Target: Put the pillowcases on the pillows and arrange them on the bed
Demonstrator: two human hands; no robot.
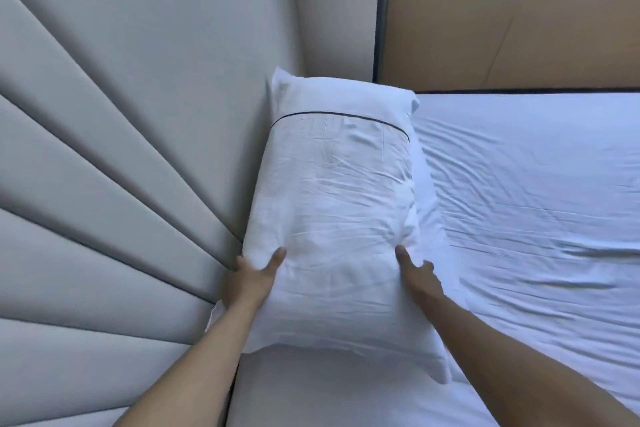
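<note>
Two hands: both grip one pillow (332,191), which runs away from them along the headboard (114,135).
Left hand (251,279): closed on the pillow's headboard-side edge, thumb on top.
Right hand (417,274): closed on the opposite edge, fingers tucked under.
Pillowcase: on, dark line near the far end.
Bed (540,204): sheet wrinkled beside the right hand.

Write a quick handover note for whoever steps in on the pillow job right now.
Left hand: gripping the pillow's left side, next to the headboard.
Right hand: gripping its right side.
Pillow: already in its white pillowcase, lying on the bed along the headboard, near the far corner.
Done: this pillow is cased and placed.
Left: release and straighten it. No other pillows or pillowcases are in view, so look for them.
</note>
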